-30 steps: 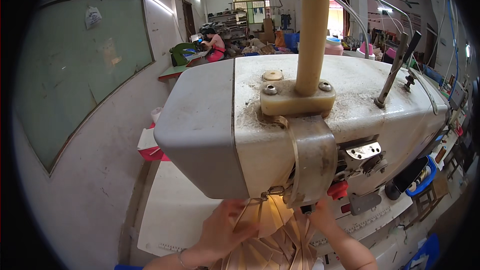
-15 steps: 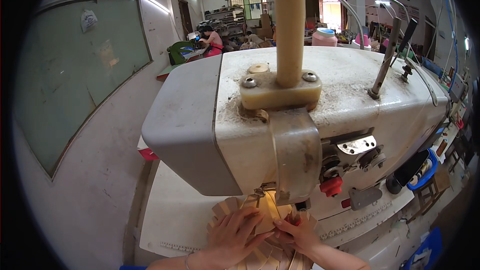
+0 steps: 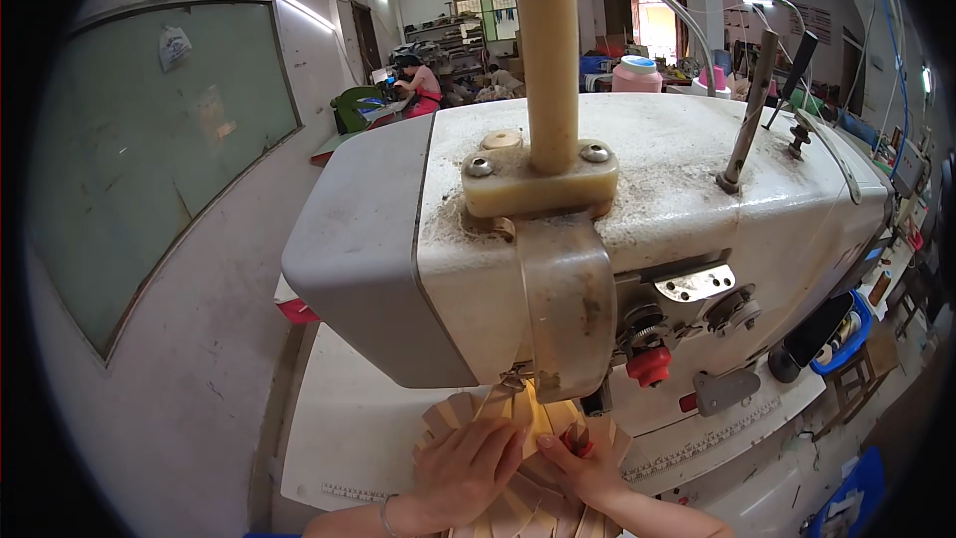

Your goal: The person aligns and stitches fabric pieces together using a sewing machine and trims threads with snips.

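Beneath the head of a white sewing machine lies a round, fanned-out piece of overlapping tan strips, lit yellow close to the needle area. Its material looks like thin leather or card. My left hand rests over the left side, fingers drawn together and bent onto the strips, thumb mostly hidden. On the right side my right hand is closed, its thumb on a strip near the middle. Among its curled fingers shows a small red tool, mostly hidden. The machine's head and clear guard hide the needle.
A pale worktable carries a ruler tape along its front. A thick tan post rises from the machine. Thread cones stand behind it. Blue bins are at the right. A co-worker sits far back.
My left hand's fingers have drawn together and its thumb has tucked in. My right thumb has shifted slightly left. The machine appears a little further left as the view moves.
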`<state>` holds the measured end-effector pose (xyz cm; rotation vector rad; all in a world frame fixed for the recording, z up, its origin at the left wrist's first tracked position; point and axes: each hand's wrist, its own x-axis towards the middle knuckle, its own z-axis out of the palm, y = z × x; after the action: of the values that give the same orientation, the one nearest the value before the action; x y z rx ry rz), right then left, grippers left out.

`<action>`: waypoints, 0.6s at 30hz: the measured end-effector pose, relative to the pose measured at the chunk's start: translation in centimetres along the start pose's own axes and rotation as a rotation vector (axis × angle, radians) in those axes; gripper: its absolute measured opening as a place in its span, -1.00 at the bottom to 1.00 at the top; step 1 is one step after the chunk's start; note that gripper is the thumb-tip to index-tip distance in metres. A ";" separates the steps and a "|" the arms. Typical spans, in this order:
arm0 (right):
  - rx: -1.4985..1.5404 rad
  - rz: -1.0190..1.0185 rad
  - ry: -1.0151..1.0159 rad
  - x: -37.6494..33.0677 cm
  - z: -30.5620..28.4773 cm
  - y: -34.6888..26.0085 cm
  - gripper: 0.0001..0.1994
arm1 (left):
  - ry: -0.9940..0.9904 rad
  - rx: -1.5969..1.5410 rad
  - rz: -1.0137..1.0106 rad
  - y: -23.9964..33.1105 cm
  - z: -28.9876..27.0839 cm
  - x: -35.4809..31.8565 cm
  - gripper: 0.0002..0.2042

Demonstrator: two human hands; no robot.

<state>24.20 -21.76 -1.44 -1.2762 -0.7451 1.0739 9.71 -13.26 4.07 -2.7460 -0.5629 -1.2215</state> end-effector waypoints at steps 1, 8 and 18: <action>-0.074 -0.021 0.018 0.3 -0.3 0.8 -0.74 | 0.007 0.029 -0.004 -0.2 -0.1 0.2 -0.84; -0.276 -0.138 0.028 1.0 -1.1 2.1 -0.72 | -0.052 0.086 0.050 0.8 -1.5 1.7 -0.81; -0.230 -0.296 0.073 -1.1 -0.2 -2.1 -0.83 | 0.008 0.083 0.139 1.0 0.0 -0.6 -0.80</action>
<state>24.48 -22.77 0.71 -1.3401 -0.9885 0.7135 9.70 -14.39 3.66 -2.6600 -0.4049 -1.1506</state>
